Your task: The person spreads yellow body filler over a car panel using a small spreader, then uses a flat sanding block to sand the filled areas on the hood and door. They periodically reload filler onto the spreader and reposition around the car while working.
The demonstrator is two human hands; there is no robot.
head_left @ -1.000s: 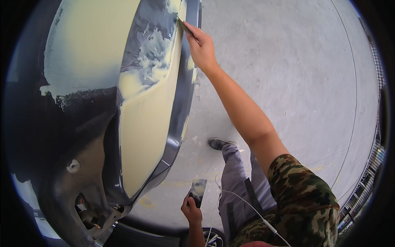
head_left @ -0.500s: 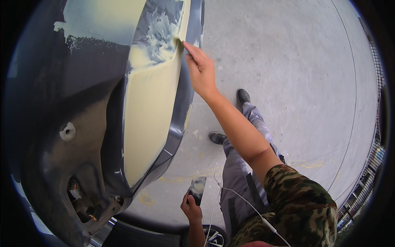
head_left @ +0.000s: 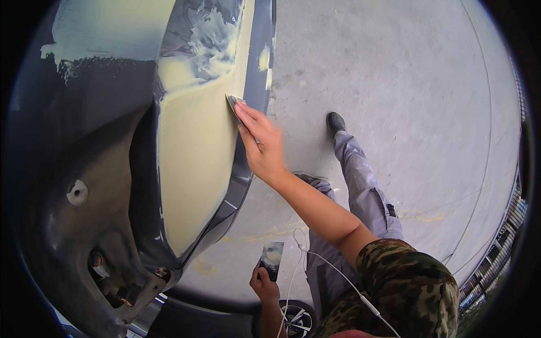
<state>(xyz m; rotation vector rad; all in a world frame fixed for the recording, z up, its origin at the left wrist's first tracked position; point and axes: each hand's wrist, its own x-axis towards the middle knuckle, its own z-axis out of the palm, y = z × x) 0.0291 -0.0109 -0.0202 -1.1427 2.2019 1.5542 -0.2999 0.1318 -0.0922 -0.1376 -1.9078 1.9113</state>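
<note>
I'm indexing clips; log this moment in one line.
right hand: thin blade at cream-coated panel | left hand: smeared plate | wheel: lower picture edge

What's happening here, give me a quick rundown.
A person's right hand holds a thin blade at the right edge of a cream-coated panel on a dark vehicle body. Lower down, the left hand grips a dark, flat plate smeared with cream material. Above the blade, a patchy, streaked coating lies unevenly over a dark surface, while the area below looks smoother.
</note>
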